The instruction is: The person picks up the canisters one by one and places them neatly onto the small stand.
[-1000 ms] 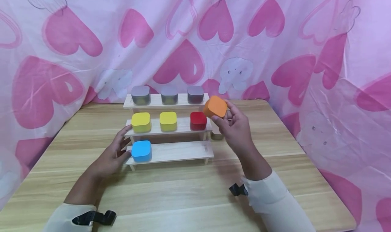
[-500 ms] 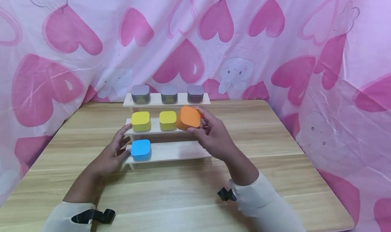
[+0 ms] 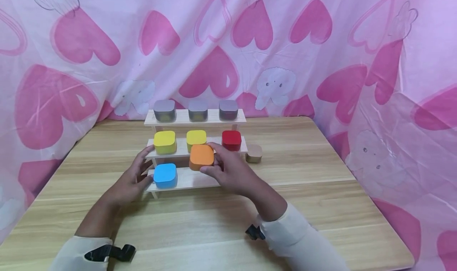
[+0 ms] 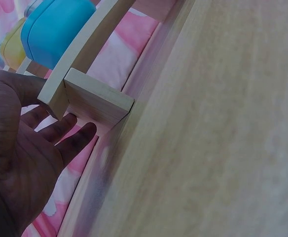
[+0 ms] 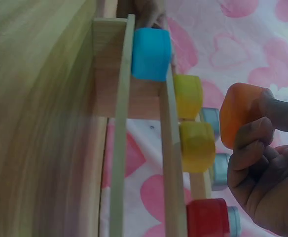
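My right hand (image 3: 233, 173) pinches an orange square lidded tin (image 3: 201, 157) between thumb and fingers. In the head view the tin overlaps the gap between the middle and lowest steps of a three-step wooden display stand (image 3: 192, 179). The right wrist view shows the orange tin (image 5: 238, 116) raised out in front of the stand. At the stand's left end, my left hand (image 3: 130, 183) holds the boards, its thumb near the blue tin (image 3: 165, 175) on the lowest step. The left wrist view has that hand's fingers (image 4: 77, 140) by the leg panel.
Two yellow tins (image 3: 165, 142) and a red tin (image 3: 231, 141) stand on the middle step. Three grey tins (image 3: 198, 111) line the top step. A beige tin (image 3: 254, 154) sits on the table (image 3: 321, 207) right of the stand. A pink heart-print cloth (image 3: 217, 72) hangs behind.
My right hand has carried the orange tin left and down, from the stand's right side past the red tin to above the lowest step. My left hand has stayed in place.
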`<act>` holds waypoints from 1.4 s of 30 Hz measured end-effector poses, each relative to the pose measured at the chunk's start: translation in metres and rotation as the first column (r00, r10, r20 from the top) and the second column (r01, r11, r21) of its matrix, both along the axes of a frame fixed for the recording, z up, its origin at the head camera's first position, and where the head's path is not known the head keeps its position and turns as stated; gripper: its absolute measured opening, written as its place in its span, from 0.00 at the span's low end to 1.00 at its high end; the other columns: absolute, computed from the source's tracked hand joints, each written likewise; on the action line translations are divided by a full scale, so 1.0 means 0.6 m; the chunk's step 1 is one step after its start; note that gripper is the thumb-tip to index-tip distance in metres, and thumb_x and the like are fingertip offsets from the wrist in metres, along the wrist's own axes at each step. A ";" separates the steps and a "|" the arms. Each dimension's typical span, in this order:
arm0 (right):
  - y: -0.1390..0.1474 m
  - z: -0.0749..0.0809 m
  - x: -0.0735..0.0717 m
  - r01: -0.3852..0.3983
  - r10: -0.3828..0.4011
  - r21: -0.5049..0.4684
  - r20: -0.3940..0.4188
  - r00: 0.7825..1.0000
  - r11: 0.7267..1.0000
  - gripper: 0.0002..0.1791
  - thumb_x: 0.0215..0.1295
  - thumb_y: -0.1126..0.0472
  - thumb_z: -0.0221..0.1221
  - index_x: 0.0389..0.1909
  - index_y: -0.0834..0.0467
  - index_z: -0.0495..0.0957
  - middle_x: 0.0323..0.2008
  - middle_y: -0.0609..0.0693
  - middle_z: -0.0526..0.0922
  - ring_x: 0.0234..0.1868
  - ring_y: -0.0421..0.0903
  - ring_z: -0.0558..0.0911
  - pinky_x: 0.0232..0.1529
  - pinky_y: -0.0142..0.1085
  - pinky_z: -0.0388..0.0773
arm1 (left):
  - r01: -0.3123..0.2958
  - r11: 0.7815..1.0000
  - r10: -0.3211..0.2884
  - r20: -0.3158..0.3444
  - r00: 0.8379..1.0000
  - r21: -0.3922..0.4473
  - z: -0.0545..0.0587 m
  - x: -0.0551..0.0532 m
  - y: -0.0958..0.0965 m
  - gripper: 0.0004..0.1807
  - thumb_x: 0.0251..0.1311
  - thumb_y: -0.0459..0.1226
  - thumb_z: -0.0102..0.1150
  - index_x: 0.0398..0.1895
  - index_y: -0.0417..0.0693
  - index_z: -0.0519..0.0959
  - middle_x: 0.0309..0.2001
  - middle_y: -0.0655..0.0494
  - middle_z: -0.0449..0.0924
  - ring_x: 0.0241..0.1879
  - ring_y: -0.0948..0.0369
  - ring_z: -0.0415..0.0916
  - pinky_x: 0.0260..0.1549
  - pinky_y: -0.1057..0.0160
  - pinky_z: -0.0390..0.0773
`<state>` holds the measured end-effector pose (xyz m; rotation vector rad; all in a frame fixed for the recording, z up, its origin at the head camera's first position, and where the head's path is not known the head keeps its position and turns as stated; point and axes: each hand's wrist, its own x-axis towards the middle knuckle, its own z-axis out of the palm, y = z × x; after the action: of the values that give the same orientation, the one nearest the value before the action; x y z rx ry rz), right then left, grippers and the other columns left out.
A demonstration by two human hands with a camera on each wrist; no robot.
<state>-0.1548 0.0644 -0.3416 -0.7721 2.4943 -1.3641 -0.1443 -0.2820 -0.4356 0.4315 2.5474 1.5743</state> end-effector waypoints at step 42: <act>-0.043 -0.078 -0.020 0.016 -0.048 0.222 0.137 0.989 0.975 0.39 0.72 0.54 0.73 0.79 0.47 0.67 0.37 0.47 0.81 0.38 0.45 0.80 0.40 0.34 0.80 | -0.006 1.000 0.006 0.023 1.000 -0.015 0.002 0.000 0.000 0.58 0.76 0.22 0.52 0.89 0.81 0.34 0.92 0.50 0.29 0.86 0.25 0.45 0.75 0.24 0.58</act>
<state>-0.1665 0.0387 -0.3886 -0.5693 2.4991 -1.0849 -0.1446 -0.2817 -0.4344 0.4018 2.5436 1.5521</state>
